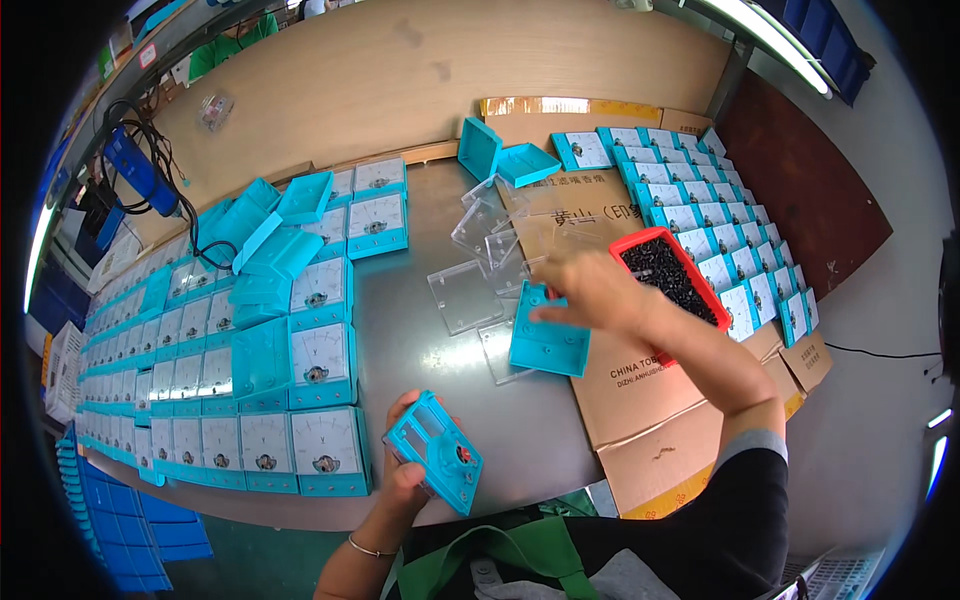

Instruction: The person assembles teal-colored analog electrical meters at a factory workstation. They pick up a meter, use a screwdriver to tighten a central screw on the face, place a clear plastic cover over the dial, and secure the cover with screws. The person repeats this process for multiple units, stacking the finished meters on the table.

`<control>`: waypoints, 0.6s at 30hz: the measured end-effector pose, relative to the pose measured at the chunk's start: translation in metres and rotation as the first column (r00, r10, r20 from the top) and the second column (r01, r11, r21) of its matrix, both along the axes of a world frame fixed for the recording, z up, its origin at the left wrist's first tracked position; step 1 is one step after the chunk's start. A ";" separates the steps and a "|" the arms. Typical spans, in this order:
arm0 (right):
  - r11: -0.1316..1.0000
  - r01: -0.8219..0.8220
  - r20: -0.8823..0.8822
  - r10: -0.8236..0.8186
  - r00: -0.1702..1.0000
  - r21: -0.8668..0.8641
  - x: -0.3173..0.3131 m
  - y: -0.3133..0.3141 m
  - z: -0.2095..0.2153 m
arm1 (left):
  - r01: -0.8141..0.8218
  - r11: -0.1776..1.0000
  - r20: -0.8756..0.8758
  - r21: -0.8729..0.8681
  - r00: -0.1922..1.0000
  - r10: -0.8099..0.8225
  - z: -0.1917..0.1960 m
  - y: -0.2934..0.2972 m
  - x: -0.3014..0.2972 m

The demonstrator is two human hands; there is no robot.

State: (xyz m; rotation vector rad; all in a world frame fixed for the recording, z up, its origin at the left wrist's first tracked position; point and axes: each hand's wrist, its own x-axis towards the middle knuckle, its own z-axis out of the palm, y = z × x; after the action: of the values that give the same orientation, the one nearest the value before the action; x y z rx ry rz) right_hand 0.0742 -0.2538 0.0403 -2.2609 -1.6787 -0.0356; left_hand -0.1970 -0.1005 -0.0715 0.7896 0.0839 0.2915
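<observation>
My left hand [402, 470], low in the middle of the head view, grips a turquoise meter case [440, 455] by its sides. The case is tilted, with rectangular openings and a small red part showing in it. My right hand [598, 290] reaches across the cardboard and pinches the upper edge of an open turquoise box [550, 347], thumb on its inner side. Part of that edge is hidden by the fingers. Clear plastic covers [466, 298] lie loosely beside and beyond this box.
A red tray [668, 272] of small black parts stands right of my right hand, on flattened cardboard [630, 400]. Rows of finished-looking meters [680, 180] fill the far right. More meters [325, 445] cover the left, with turquoise boxes [262, 365] piled on them. A blue tool [140, 170] hangs at left.
</observation>
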 end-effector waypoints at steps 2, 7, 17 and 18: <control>0.994 0.005 0.037 -0.001 0.999 -0.113 -0.030 -0.027 -0.025 | -0.029 0.999 0.029 0.015 0.999 0.029 0.005 -0.002 0.000; 0.996 0.039 0.038 -0.042 0.998 0.082 -0.053 -0.057 -0.059 | -0.052 0.998 0.000 -0.030 0.999 0.052 0.005 -0.006 0.000; 0.941 0.144 -0.705 -0.325 0.630 -0.305 -0.115 -0.057 -0.044 | -0.109 0.982 -0.042 0.153 0.992 0.116 0.007 -0.001 -0.048; 0.952 0.170 -0.351 -0.255 0.901 -0.257 -0.117 -0.053 -0.042 | -0.114 0.986 -0.080 0.123 0.989 0.124 0.009 0.001 -0.053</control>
State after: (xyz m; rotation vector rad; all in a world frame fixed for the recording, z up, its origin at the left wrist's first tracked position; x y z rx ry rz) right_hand -0.0424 -0.3065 -0.0021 -2.4054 -1.2784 0.5327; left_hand -0.2504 -0.0991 -0.0628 0.9168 0.1982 0.3780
